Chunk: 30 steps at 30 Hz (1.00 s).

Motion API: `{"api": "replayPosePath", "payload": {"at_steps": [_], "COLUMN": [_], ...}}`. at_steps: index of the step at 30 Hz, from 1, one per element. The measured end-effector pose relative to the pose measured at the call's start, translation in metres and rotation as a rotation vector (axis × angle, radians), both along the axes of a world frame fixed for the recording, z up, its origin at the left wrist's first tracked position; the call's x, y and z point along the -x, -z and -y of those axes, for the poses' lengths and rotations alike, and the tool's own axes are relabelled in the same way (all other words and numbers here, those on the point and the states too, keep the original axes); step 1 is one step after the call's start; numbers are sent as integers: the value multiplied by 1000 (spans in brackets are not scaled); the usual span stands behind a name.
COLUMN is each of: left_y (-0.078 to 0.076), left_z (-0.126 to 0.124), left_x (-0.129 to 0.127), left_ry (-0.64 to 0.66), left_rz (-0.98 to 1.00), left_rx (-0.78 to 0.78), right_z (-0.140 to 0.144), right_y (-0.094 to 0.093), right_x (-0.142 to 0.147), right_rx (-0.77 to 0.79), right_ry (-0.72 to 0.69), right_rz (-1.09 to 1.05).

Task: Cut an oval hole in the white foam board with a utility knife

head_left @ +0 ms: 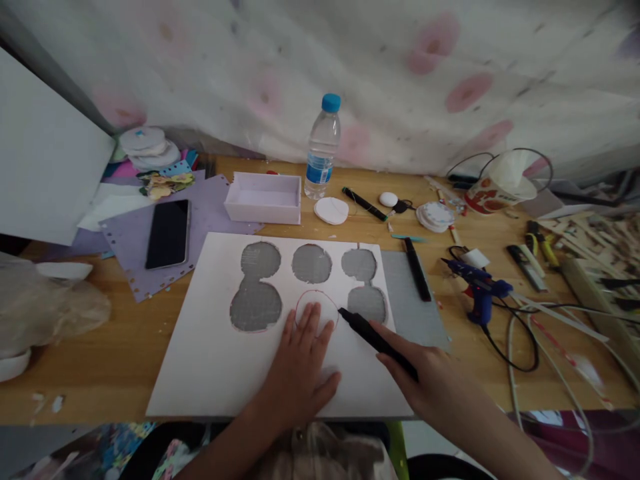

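A white foam board [200, 373] lies on the table with several rough round holes cut through it, and the grey cutting mat [413, 303] shows beneath. A circle drawn in red [316, 291] marks the board between two of the lower holes. My left hand [300, 363] lies flat with fingers spread, pressing the board, its fingertips over the lower part of that circle. My right hand [425, 373] is closed around a long black craft knife [375, 339]. The knife's tip touches or nearly touches the circle's right edge; its blade is too small to make out.
Beyond the board stand a white open box [265, 193] and a water bottle [321, 153]. A phone [169, 233] rests on purple paper at left. On the right are a black pen-shaped tool [417, 270], a blue glue gun [477, 287] with trailing cords, and pliers [543, 245].
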<state>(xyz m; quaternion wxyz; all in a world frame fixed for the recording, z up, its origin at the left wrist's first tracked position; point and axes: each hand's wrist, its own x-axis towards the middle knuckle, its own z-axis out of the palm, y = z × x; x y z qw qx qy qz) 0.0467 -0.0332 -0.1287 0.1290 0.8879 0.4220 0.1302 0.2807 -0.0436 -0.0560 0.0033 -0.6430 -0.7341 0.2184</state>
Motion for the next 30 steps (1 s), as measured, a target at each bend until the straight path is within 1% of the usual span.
{"api": "replayPosePath", "payload": {"at_steps": [3, 6, 10, 12, 17, 22, 26, 30], "left_y": [-3, 0, 4, 4, 3, 3, 3, 4], "left_z": [-6, -12, -13, -13, -12, -12, -13, -13], "left_x": [12, 20, 22, 21, 21, 20, 20, 20], "left_ry": [-51, -76, -73, -72, -71, -77, -77, -76], "left_rz": [27, -34, -70, -72, -77, -71, -84, -82], "left_rx": [-20, -53, -70, -70, -61, -66, -68, -71], "right_z": [-3, -9, -24, -31, -37, -32, -28, -29], "right_y": [-2, -3, -4, -5, -6, -7, -8, -8], "right_x": [-4, -9, -19, -24, -30, -32, -33, -28], "right_rx": [52, 104, 197, 251, 272, 282, 281, 265], "right_ry": [55, 97, 104, 115, 97, 104, 113, 102], "right_rz": [-70, -181, -402, -449, -430, -360, -349, -331]}}
